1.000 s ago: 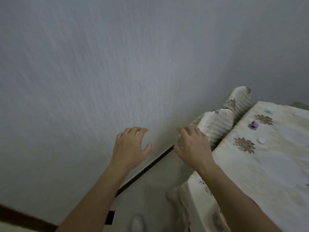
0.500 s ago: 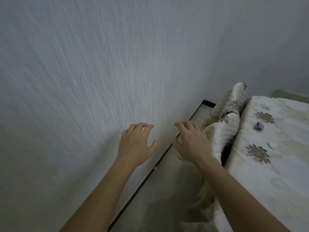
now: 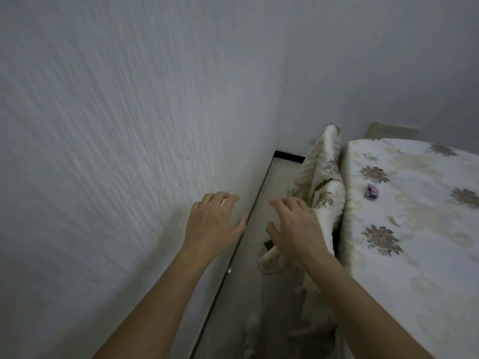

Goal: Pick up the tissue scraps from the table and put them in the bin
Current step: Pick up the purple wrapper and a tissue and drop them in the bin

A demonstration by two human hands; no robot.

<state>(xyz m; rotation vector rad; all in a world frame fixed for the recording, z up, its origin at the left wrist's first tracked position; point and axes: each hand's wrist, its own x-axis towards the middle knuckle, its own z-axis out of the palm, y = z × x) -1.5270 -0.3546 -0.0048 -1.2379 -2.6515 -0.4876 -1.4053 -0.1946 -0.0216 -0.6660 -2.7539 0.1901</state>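
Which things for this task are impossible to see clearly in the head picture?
- Bin: nowhere in the head view.
- White scraps on the tablecloth: small, blurred; count unsure.
- Purple scrap: material unclear.
- Table's right part: cut off by the frame edge.
- Under the right hand: hidden.

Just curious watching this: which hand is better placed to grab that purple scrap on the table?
Probably the right hand: it hovers open beside the table, nearer the purple scrap; the left hand is by the wall.

Your table's cloth (image 3: 420,255) is cream, printed with brown-grey flower motifs and pale yellowish rings. The crumpled scrap (image 3: 372,191) on it is lilac-purple. Your wall (image 3: 116,125) is white with a fine streaked texture; its skirting line (image 3: 234,251) is black.
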